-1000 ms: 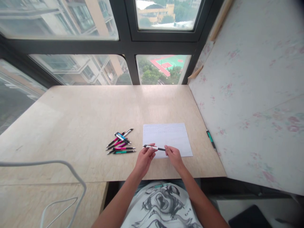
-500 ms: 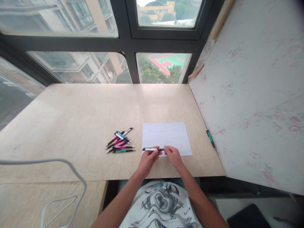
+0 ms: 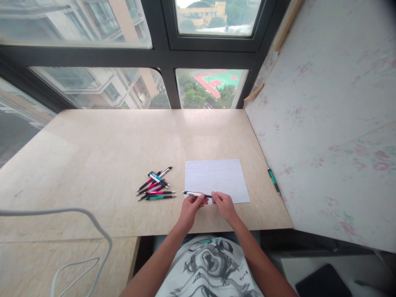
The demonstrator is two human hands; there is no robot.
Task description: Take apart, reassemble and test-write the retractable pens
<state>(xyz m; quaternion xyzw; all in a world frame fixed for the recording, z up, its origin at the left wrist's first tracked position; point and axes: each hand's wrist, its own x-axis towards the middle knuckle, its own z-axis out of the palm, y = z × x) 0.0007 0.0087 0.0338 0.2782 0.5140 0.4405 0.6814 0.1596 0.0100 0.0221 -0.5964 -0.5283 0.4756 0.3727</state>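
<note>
My left hand (image 3: 191,207) and my right hand (image 3: 223,205) both pinch one black-and-white pen (image 3: 195,194), held level just above the near edge of a white sheet of paper (image 3: 216,178). The left fingers grip its middle, the right fingers its right end. A heap of several pens (image 3: 155,186), pink, teal, blue and black, lies on the table to the left of the sheet.
The beige table (image 3: 108,152) runs back to a large window. A single teal pen (image 3: 274,180) lies at the table's right edge against a flowered wall panel (image 3: 324,123). A white wire chair frame (image 3: 74,243) stands at the near left.
Both hands with the pen have drifted slightly left and nearer to me; the pen stays level. The pile and sheet have not moved.
</note>
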